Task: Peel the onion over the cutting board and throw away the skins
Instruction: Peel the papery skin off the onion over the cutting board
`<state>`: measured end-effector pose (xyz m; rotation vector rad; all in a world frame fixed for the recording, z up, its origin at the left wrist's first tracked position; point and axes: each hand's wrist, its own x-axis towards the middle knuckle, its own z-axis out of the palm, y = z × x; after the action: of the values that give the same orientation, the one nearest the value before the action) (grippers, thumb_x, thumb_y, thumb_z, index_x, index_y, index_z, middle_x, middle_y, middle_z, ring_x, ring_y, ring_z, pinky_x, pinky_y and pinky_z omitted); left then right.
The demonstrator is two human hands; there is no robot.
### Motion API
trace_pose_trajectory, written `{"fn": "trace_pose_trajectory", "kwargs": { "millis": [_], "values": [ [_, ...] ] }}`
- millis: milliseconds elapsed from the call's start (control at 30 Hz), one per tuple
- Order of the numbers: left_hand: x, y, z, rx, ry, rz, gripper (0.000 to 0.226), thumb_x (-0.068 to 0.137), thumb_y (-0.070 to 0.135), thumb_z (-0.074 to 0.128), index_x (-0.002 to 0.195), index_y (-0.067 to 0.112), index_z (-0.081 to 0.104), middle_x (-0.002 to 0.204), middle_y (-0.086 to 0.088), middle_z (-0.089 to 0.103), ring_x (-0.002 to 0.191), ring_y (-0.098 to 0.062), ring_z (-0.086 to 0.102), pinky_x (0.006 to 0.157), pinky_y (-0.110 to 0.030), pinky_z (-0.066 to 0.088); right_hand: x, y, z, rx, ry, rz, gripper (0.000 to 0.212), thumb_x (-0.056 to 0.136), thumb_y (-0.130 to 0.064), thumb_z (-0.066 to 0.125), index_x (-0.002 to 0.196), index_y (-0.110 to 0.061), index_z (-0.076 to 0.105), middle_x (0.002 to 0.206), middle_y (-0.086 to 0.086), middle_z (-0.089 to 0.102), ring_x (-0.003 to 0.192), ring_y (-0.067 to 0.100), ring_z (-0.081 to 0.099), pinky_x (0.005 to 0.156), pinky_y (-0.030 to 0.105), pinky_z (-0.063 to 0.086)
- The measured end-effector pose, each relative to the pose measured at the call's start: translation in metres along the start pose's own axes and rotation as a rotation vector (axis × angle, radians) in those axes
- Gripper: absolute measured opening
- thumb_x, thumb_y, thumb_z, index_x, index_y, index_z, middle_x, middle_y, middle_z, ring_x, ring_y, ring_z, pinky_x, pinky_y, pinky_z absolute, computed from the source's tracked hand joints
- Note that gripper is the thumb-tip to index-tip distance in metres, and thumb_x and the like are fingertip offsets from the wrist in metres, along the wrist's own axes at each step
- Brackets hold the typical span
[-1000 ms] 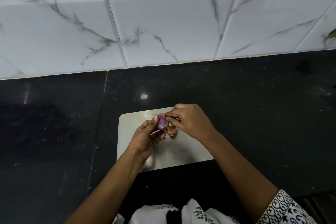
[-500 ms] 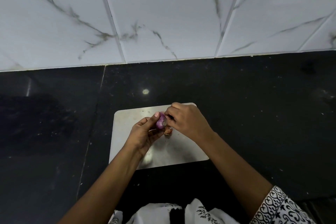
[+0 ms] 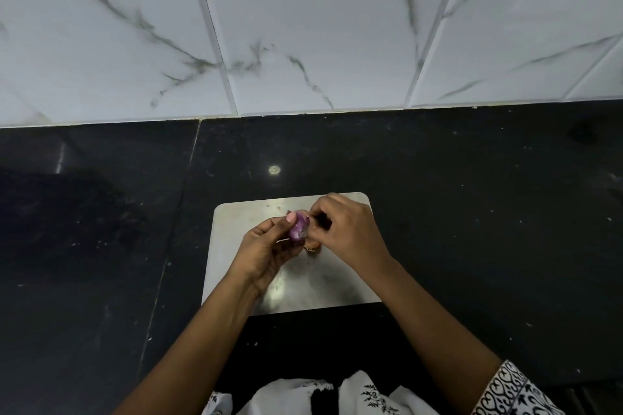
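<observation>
Gripping small purple onion in left hand, pinching its skin with right hand, mid-frame over pale rectangular cutting board. Could slip on a hard tug.

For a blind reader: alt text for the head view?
The left hand holds a small purple onion over a cutting board on a black counter while the right hand pinches its skin. Brown skin scraps lie on the board.

Onion in left hand; right hand on it; cutting board beneath
</observation>
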<state>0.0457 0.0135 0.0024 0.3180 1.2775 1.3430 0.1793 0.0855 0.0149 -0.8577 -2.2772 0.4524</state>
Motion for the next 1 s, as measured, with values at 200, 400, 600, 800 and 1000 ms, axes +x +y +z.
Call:
{"fn": "trace_pose_trajectory", "kwargs": {
  "millis": [200, 400, 600, 800, 1000],
  "values": [
    [0.004, 0.006, -0.005, 0.013, -0.032, 0.015, 0.033, 0.068, 0.029, 0.067, 0.093, 0.008, 0.070, 0.076, -0.006, 0.071, 0.069, -0.017, 0.066, 0.068, -0.030, 0.056, 0.008, -0.006, -0.002, 0.252, -0.063, 0.386, 0.002, 0.073, -0.016, 0.070, 0.072, -0.017, 0.068, 0.067, -0.005, 0.066, 0.062, 0.009, 0.062, 0.060, 0.033, 0.056],
    [0.006, 0.011, -0.006, -0.052, -0.079, -0.046, 0.016, 0.080, 0.019, 0.060, 0.089, 0.008, 0.067, 0.070, -0.007, 0.071, 0.059, -0.014, 0.068, 0.057, -0.023, 0.057, 0.024, -0.002, -0.011, 0.723, -0.126, 0.805, 0.005, 0.083, -0.010, 0.065, 0.080, -0.009, 0.070, 0.069, 0.005, 0.064, 0.056, 0.013, 0.061, 0.063, 0.032, 0.056],
    [0.011, 0.011, -0.015, -0.155, -0.029, -0.124, 0.016, 0.089, 0.020, 0.055, 0.094, 0.008, 0.064, 0.081, -0.012, 0.068, 0.062, -0.016, 0.068, 0.054, -0.023, 0.057, 0.024, 0.017, -0.014, 0.537, -0.314, 0.837, 0.008, 0.086, -0.014, 0.063, 0.087, -0.014, 0.071, 0.087, 0.003, 0.070, 0.070, 0.010, 0.066, 0.063, 0.024, 0.057],
    [0.012, 0.003, -0.017, -0.217, -0.001, -0.156, 0.014, 0.089, 0.022, 0.056, 0.089, 0.010, 0.064, 0.073, -0.008, 0.071, 0.060, -0.016, 0.068, 0.052, -0.023, 0.057, 0.012, 0.010, 0.000, 0.332, -0.467, 0.620, 0.009, 0.086, -0.013, 0.063, 0.085, -0.017, 0.071, 0.074, -0.008, 0.066, 0.067, 0.005, 0.062, 0.063, 0.026, 0.057],
    [0.011, -0.002, -0.014, -0.215, 0.014, -0.163, 0.014, 0.089, 0.021, 0.056, 0.091, 0.011, 0.065, 0.080, -0.009, 0.070, 0.074, -0.021, 0.065, 0.060, -0.025, 0.057, 0.003, 0.004, 0.004, 0.344, -0.259, 0.562, 0.025, 0.077, -0.005, 0.068, 0.070, -0.028, 0.059, 0.068, -0.010, 0.062, 0.059, 0.003, 0.061, 0.061, 0.028, 0.054]
  ]
}}
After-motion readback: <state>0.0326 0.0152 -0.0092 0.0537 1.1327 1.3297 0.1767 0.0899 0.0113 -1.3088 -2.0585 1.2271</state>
